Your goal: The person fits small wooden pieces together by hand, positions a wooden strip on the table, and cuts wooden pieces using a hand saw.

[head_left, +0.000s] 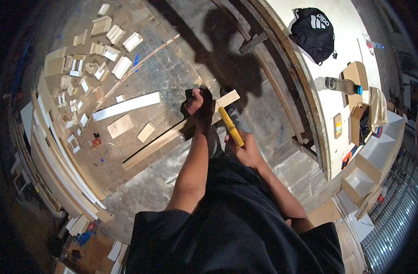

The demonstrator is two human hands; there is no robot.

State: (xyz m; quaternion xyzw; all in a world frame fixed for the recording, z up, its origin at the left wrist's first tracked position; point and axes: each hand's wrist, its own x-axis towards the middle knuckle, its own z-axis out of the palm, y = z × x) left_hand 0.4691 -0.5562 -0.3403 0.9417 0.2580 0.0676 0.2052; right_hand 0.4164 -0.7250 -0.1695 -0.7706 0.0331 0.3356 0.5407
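My left hand (pixel 195 103) is closed, fingers curled, above a long wooden strip (pixel 154 145). Dark shapes surround it, and I cannot make out what it grips. The strip runs slantwise beneath both hands, its far end showing beyond them at the right. In my right hand (pixel 249 150) is a long yellow tool (pixel 230 126) with dark marks. It points up and left, its tip near the strip; I cannot tell if they touch. Left of the strip lie a small wooden block (pixel 146 132), a wider board piece (pixel 120 125) and a white board (pixel 126 106).
Several small wood and white pieces (pixel 100 26) are spread over the floor at the upper left. Long boards (pixel 65 153) lie along the left. A white-topped table (pixel 325 109) at the right bears a black drawstring bag (pixel 312 36), a bottle (pixel 342 85) and cardboard (pixel 355 73).
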